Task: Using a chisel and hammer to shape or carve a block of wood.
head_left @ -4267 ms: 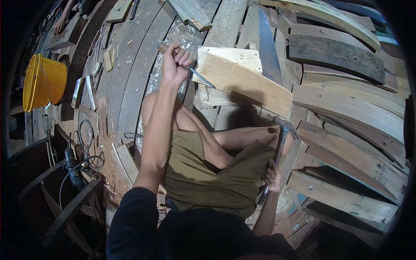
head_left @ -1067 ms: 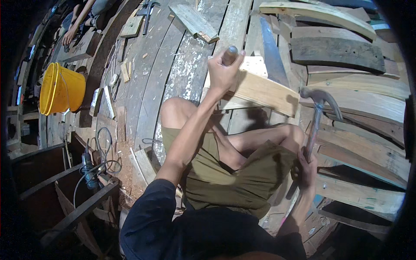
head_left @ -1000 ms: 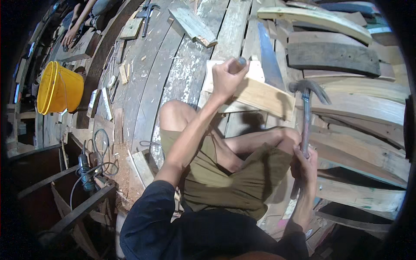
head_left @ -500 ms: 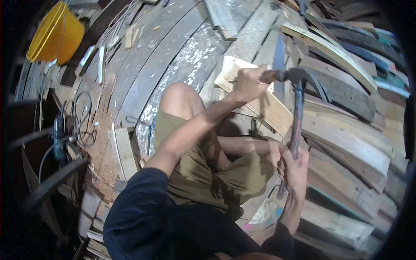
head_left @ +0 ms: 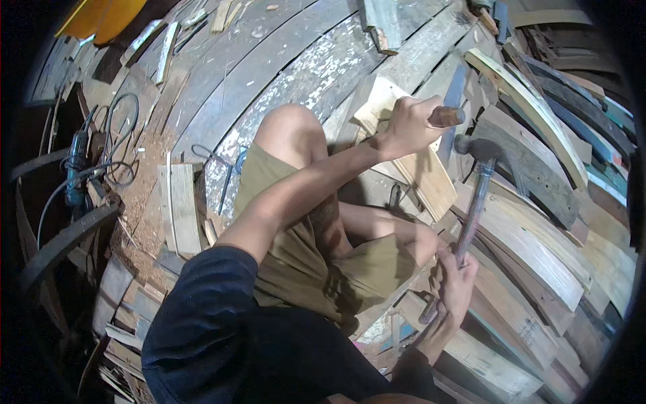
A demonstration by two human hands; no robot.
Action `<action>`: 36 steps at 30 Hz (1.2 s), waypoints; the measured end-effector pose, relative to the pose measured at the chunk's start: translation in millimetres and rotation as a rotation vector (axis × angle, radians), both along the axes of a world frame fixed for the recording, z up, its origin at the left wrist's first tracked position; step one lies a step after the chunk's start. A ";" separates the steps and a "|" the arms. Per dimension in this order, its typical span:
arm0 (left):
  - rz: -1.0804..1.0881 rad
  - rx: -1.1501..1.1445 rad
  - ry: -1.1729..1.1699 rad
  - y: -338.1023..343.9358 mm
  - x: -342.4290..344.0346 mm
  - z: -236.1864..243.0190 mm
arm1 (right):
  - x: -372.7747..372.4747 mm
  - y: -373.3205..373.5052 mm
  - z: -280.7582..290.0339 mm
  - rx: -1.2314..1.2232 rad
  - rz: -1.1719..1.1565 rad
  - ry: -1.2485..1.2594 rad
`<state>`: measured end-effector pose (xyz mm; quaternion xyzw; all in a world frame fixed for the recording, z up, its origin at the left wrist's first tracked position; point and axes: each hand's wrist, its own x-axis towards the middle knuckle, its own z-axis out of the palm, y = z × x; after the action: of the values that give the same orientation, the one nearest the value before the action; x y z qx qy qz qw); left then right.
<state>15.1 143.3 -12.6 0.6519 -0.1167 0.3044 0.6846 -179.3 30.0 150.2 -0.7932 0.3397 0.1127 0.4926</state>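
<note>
My left hand (head_left: 412, 128) is closed around a wooden-handled chisel (head_left: 447, 116), whose butt end sticks out to the right. Its blade is hidden behind the hand and wrist. Beneath that hand lies a pale wooden board (head_left: 425, 183), slanting down to the right past my bent leg. My right hand (head_left: 457, 281) grips a claw hammer (head_left: 479, 195) low on its shaft. The hammer stands nearly upright, its head a little below and to the right of the chisel's butt, apart from it.
Stacked boards (head_left: 531, 236) fill the right side. A corded power tool (head_left: 77, 168) lies at the left beside sawdust (head_left: 138, 209). Part of a yellow bucket (head_left: 108, 20) shows at the far left. Short wood pieces (head_left: 182, 202) lie left of my knee, on the plank floor (head_left: 269, 60).
The hammer head has come away from the chisel's butt, down and to the right. My left hand keeps its hold. The whole view has shifted, and the bucket now sits higher, partly cut off.
</note>
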 end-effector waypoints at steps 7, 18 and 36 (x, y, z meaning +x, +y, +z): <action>-0.021 0.041 0.063 -0.5 3.2 -1.5 | 21.2 -1.8 28.1 0.097 0.107 -0.233; 0.011 -0.013 0.141 7.3 2.4 5.4 | 55.3 3.6 44.1 -0.045 0.207 -0.094; 0.009 0.012 0.135 8.1 4.5 2.5 | 59.5 4.4 53.8 -0.157 0.177 -0.042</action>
<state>19.6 151.4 -10.1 0.6758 -0.0691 0.2620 0.6855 -119.8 34.4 204.0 -0.8584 0.2659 0.1123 0.4241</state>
